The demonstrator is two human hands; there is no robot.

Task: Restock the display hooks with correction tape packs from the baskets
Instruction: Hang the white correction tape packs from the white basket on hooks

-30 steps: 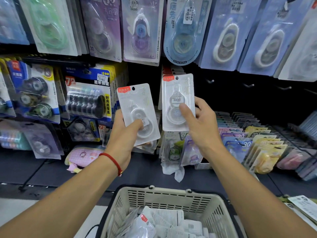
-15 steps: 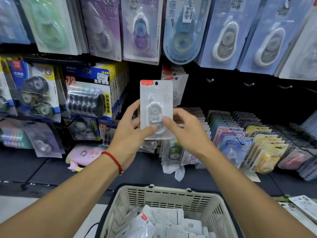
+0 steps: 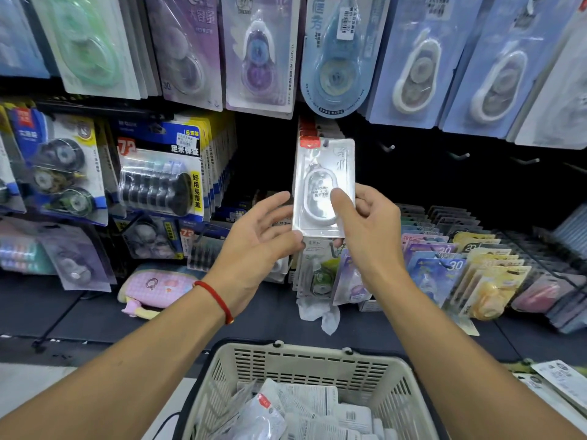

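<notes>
A white correction tape pack (image 3: 324, 173) with a red tab at its top is upright in front of the dark gap in the display. My right hand (image 3: 371, 230) grips it, thumb on the front blister and fingers behind. My left hand (image 3: 259, 231) is beside the pack with fingers spread; only its thumb touches the lower left corner. Matching packs (image 3: 309, 127) hang on a hook just behind the pack's top. The beige basket (image 3: 305, 355) sits below my arms, with several more white packs (image 3: 286, 411) inside.
Bare hooks (image 3: 389, 147) (image 3: 460, 155) stick out of the dark panel to the right. Large carded tapes (image 3: 257, 55) hang above, and black multi-packs (image 3: 162, 176) hang to the left. Rows of coloured packs (image 3: 444, 268) stand on the shelf at right. A pink pouch (image 3: 155, 287) lies at left.
Two packs, one in each hand, became one held by both hands; now my right hand has carried it right and up toward the hook while my left hand has loosened.
</notes>
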